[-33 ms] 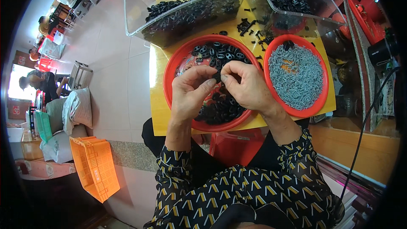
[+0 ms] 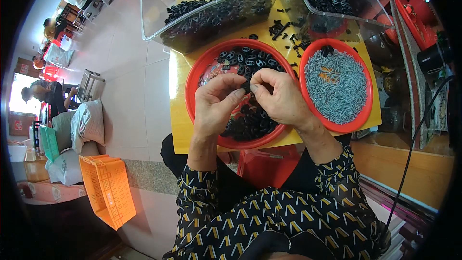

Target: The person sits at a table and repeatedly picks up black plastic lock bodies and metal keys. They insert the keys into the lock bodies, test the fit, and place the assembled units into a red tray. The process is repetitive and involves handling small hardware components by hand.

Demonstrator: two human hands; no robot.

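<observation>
Above a round red basin (image 2: 191, 97), my left hand (image 2: 215, 105) and my right hand (image 2: 280, 100) meet with thumbs and forefingers pinched. Between the fingertips is a small black plastic piece (image 2: 247, 87), mostly covered by them. Many black oval pieces (image 2: 251, 126), some showing two holes, lie in the basin below and beyond my hands. To the right, a smaller red tray (image 2: 368, 94) holds a heap of silvery screws (image 2: 337, 89), with a few black pieces at its far edge.
Two clear plastic bins (image 2: 214, 9) (image 2: 358, 0) of black parts stand at the far side of the yellow tabletop (image 2: 180, 132). Loose black parts (image 2: 278, 30) lie between them and the tray. An orange crate (image 2: 109, 195) and sacks (image 2: 89, 123) are at left; a black cable (image 2: 409, 159) hangs at right.
</observation>
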